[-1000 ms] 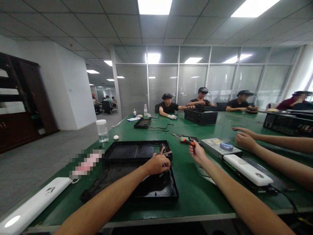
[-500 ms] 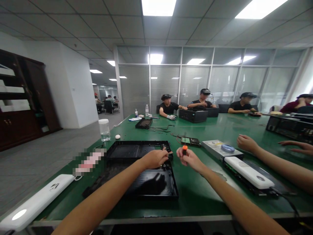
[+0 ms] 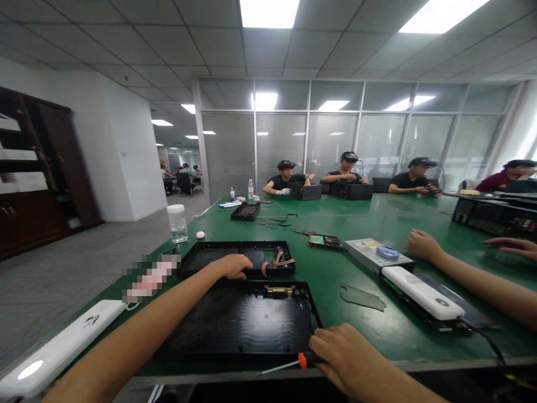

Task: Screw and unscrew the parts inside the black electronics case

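My right hand (image 3: 348, 355) is wrapped round a screwdriver (image 3: 302, 360) with an orange and black handle, its shaft pointing left. The same hand touches the right edge of the near black plastic casing half (image 3: 255, 322), which has a metal part (image 3: 279, 292) along its far side. My left hand (image 3: 235, 266) lies over the near rim of the far black casing half (image 3: 218, 252), fingers loosely bent and apart from the thumb. A striped ribbon cable (image 3: 280, 262) lies in the right end of that far half.
A thin dark scrap (image 3: 363, 298) lies right of the casing. Beyond it are a metal box with a blue round item (image 3: 387, 252), a white device (image 3: 422, 292) and another person's forearm (image 3: 465, 277). A jar (image 3: 178, 225) and a long white device (image 3: 62, 347) are left. People sit across the table.
My left hand has let go of the ribbon cable and moved left. My right hand has come down and nearer with the screwdriver. The near casing half now sits nearer, apart from the far one.
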Action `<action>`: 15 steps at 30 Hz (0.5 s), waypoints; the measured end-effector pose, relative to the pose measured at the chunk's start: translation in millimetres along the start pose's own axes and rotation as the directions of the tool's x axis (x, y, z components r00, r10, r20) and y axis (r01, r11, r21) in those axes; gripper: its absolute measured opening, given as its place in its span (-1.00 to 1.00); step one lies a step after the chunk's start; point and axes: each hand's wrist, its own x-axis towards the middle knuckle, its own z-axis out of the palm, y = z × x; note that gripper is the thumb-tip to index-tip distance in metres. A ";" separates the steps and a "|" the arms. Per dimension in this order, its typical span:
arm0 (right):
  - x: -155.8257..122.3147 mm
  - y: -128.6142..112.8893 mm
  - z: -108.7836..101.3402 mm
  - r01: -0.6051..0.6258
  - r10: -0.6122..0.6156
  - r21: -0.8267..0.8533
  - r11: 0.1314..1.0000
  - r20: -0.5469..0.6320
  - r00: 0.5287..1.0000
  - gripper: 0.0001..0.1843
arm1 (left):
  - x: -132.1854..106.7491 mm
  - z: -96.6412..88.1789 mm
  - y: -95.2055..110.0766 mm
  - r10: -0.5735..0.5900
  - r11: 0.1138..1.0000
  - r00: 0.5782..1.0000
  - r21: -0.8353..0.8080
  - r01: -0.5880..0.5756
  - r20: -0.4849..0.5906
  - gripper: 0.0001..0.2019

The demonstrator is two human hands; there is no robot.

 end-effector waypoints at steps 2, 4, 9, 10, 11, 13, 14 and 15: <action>4.6 1.2 3.6 -0.037 0.036 -0.029 0.999 -0.024 0.999 -0.91 | 0.1 -9.1 4.2 0.041 0.998 0.998 0.057 -0.039 -0.041 -0.80; 17.4 6.7 7.6 -0.072 0.070 -0.063 0.995 -0.037 0.997 -0.95 | -1.4 -25.3 7.2 0.048 0.996 0.996 0.079 -0.042 -0.081 -0.79; 84.4 48.2 20.7 -0.102 0.102 -0.088 0.991 -0.006 0.995 -0.77 | -17.8 -82.0 28.3 0.100 0.993 0.985 0.084 -0.088 -0.140 -0.81; 98.9 59.0 23.5 -0.116 0.116 -0.076 0.990 0.002 0.993 -0.74 | -23.8 -92.0 37.2 0.118 0.991 0.983 0.078 -0.108 -0.138 -0.82; 111.6 69.7 26.0 -0.123 0.123 -0.051 0.991 -0.006 0.992 -0.71 | -30.9 -100.2 47.5 0.136 0.989 0.981 0.072 -0.127 -0.137 -0.82; 128.2 89.7 30.1 -0.084 0.089 0.072 0.994 -0.073 0.993 -0.67 | -47.3 -109.9 71.1 0.162 0.986 0.979 0.050 -0.157 -0.119 -0.82; 131.4 98.8 31.6 -0.058 0.075 0.134 0.989 -0.125 0.989 -0.66 | -56.1 -111.3 83.2 0.171 0.985 0.980 0.030 -0.169 -0.102 -0.82; 131.2 107.4 32.6 -0.030 0.066 0.205 0.978 -0.170 0.983 -0.66 | -64.9 -110.7 94.8 0.177 0.984 0.980 0.007 -0.177 -0.089 -0.83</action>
